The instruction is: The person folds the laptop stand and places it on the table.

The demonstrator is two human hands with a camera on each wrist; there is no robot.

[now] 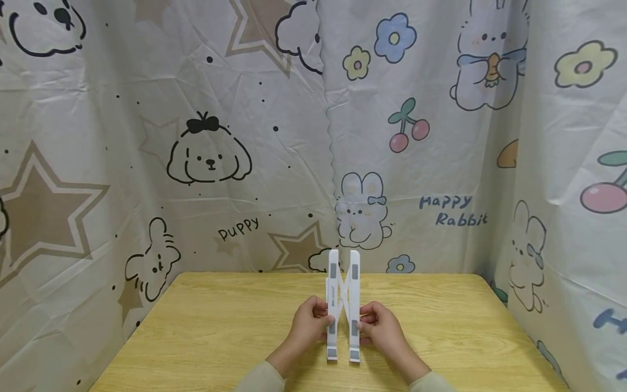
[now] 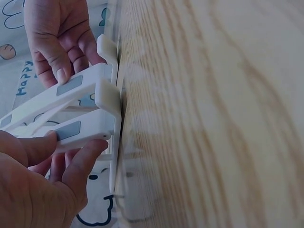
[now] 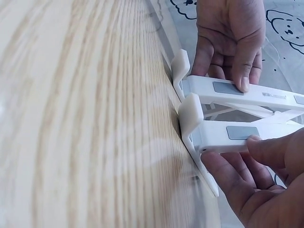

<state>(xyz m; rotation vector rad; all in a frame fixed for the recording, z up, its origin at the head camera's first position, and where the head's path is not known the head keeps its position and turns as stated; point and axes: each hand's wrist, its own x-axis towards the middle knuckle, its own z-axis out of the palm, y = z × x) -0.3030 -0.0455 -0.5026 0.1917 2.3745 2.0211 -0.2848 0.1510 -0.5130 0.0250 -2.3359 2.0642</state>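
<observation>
At the middle of the bench (image 1: 235, 337), a white stand (image 1: 344, 295)

Its two rails (image 1: 355, 299) run side by side, crossed struts between. The left grip (image 1: 308, 324) pinches one rail, the right grip (image 1: 383, 326) the other. Behind hangs a patterned curtain (image 1: 294, 179).

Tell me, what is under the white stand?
In the head view, the wooden table shows through the gap between the two bars of the white stand; the part directly beneath them is covered and cannot be seen.
</observation>
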